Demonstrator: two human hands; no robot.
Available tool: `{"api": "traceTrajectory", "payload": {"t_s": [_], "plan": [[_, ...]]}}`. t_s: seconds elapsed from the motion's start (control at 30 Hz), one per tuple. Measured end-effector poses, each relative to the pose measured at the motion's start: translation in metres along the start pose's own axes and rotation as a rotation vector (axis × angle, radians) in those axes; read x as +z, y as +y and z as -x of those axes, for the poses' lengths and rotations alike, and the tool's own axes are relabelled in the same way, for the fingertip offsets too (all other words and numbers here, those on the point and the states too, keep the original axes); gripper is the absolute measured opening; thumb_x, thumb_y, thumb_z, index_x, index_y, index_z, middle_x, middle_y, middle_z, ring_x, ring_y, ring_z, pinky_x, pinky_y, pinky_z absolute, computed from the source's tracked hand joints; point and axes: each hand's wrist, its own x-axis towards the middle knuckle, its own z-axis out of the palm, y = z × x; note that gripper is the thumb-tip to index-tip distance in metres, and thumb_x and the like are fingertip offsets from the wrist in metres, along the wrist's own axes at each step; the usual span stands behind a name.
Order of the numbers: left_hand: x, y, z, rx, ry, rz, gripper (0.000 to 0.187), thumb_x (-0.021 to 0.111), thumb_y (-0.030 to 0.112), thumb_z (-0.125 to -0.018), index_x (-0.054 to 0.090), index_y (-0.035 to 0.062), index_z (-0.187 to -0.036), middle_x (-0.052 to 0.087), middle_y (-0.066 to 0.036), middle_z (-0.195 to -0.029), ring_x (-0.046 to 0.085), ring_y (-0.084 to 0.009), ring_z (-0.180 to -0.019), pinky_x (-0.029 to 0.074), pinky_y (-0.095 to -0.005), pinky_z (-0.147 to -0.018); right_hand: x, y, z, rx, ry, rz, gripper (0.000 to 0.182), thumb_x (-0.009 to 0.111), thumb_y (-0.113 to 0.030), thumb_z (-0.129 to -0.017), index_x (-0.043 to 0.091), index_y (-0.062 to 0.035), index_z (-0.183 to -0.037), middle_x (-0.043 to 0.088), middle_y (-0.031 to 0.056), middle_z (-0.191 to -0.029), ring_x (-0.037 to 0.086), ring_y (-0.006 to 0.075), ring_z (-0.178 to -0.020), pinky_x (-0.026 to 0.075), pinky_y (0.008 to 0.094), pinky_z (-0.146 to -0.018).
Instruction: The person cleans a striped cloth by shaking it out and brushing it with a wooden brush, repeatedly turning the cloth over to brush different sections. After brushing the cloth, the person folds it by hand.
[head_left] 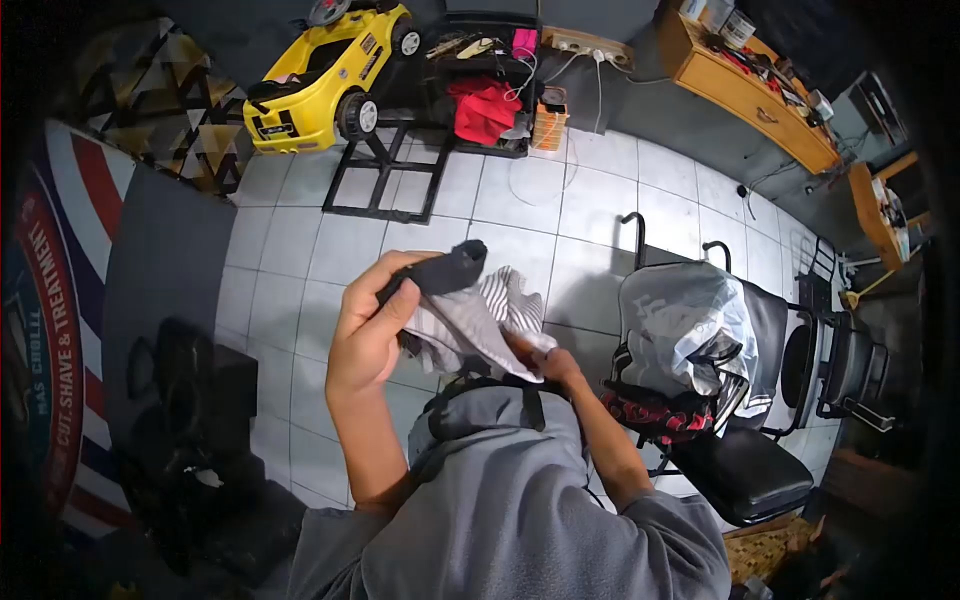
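Observation:
A light garment (458,322) with thin grey stripes and a black band hangs bunched in front of my body. My left hand (368,318) is closed around the black band (445,270) at its upper left, thumb on the near side. Lower and to the right, my right hand (553,362) grips the striped cloth by its edge; some of those fingers are hidden in the folds. Whether it is a shirt or another kind of clothing I cannot make out.
To my right, a black chair (755,470) carries a translucent plastic bag (690,320) and red-and-black cloth (660,412). Ahead on the tiled floor (515,190) are a yellow toy car (325,75), a black metal frame (385,185) and a rack with red cloth (483,108). A wooden drawer unit (750,100) stands far right.

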Motion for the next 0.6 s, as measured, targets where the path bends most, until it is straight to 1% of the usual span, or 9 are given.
{"api": "traceTrajectory", "payload": {"t_s": [0.1,0.17,0.23,0.3,0.37,0.4,0.43,0.47,0.6], "plan": [[-0.008,-0.008,-0.002,0.058,-0.208,-0.031,0.018,0.049,0.007,-0.089,0.055,-0.0061,-0.100,0.055,-0.009,-0.097,0.050,-0.0137,-0.092,0.036,-0.0252,-0.086,-0.056,-0.050,0.021,0.104,0.014,-0.227,0.062,0.049,-0.054,-0.084,0.060,0.0039,-0.100,0.062,0.0263,-0.094,0.061,0.0305,-0.090,0.048,0.0367,-0.073],[-0.006,-0.006,-0.002,-0.083,-0.380,-0.189,0.016,0.053,0.004,-0.086,0.055,-0.0057,-0.099,0.056,-0.006,-0.089,0.051,-0.0116,-0.082,0.040,-0.0235,-0.075,-0.080,-0.079,0.022,-0.205,0.260,-0.439,0.044,0.062,-0.034,-0.083,0.055,0.0003,-0.109,0.062,0.0171,-0.107,0.062,0.0254,-0.075,0.049,0.0371,-0.065],[-0.001,-0.004,0.000,-0.145,-0.430,-0.269,0.015,0.055,0.004,-0.085,0.057,-0.0046,-0.097,0.057,-0.005,-0.084,0.051,-0.0097,-0.076,0.041,-0.0232,-0.069,-0.117,-0.133,0.052,-0.385,0.078,-0.881,0.043,0.067,-0.019,-0.078,0.049,-0.0022,-0.113,0.059,0.0102,-0.106,0.057,0.0182,-0.067,0.048,0.0333,-0.059],[0.000,-0.004,-0.004,-0.078,-0.550,-0.398,0.016,0.055,0.003,-0.083,0.059,-0.0044,-0.097,0.061,-0.011,-0.082,0.057,-0.0183,-0.075,0.044,-0.0277,-0.069,-0.147,-0.174,0.081,-0.473,-0.160,-1.161,0.041,0.069,-0.010,-0.075,0.047,-0.0030,-0.110,0.056,0.0060,-0.102,0.053,0.0132,-0.063,0.046,0.0290,-0.057],[0.000,-0.010,-0.004,0.064,-0.609,-0.487,0.017,0.055,0.002,-0.082,0.059,-0.0046,-0.097,0.062,-0.015,-0.084,0.060,-0.0245,-0.077,0.045,-0.0302,-0.071,-0.154,-0.182,0.081,-0.486,-0.315,-1.213,0.035,0.068,-0.006,-0.075,0.046,-0.0036,-0.103,0.052,0.0031,-0.095,0.051,0.0096,-0.064,0.044,0.0248,-0.057],[-0.001,-0.006,-0.006,0.036,-0.662,-0.511,0.021,0.055,0.001,-0.080,0.059,-0.0042,-0.101,0.063,-0.018,-0.085,0.060,-0.0317,-0.078,0.046,-0.0335,-0.071,-0.154,-0.183,0.076,-0.468,-0.342,-1.168,0.032,0.067,-0.004,-0.074,0.046,-0.0042,-0.098,0.050,0.0017,-0.091,0.050,0.0080,-0.066,0.044,0.0229,-0.059],[-0.002,-0.005,-0.004,0.001,-0.631,-0.551,0.022,0.054,0.001,-0.080,0.058,-0.0044,-0.101,0.063,-0.018,-0.086,0.060,-0.0310,-0.077,0.046,-0.0331,-0.070,-0.154,-0.186,0.073,-0.452,-0.370,-1.121,0.028,0.066,-0.003,-0.074,0.045,-0.0048,-0.094,0.048,0.0003,-0.087,0.049,0.0063,-0.068,0.043,0.0210,-0.060],[-0.004,-0.005,-0.001,-0.033,-0.598,-0.592,0.022,0.054,0.001,-0.080,0.058,-0.0046,-0.101,0.063,-0.018,-0.086,0.060,-0.0303,-0.076,0.046,-0.0326,-0.069,-0.152,-0.192,0.071,-0.607,-0.194,-1.068,0.026,0.061,0.004,-0.073,0.042,-0.0067,-0.087,0.043,-0.0023,-0.079,0.047,0.0055,-0.066,0.041,0.0194,-0.057],[-0.013,-0.010,0.005,-0.053,-0.256,-0.738,0.020,0.052,0.002,-0.080,0.056,-0.0054,-0.098,0.061,-0.017,-0.078,0.059,-0.0245,-0.065,0.045,-0.0288,-0.061,-0.175,-0.198,0.074,-0.592,0.218,-1.038,0.026,0.062,0.007,-0.074,0.044,-0.0048,-0.089,0.043,-0.0031,-0.076,0.047,0.0047,-0.067,0.040,0.0191,-0.057]]}}
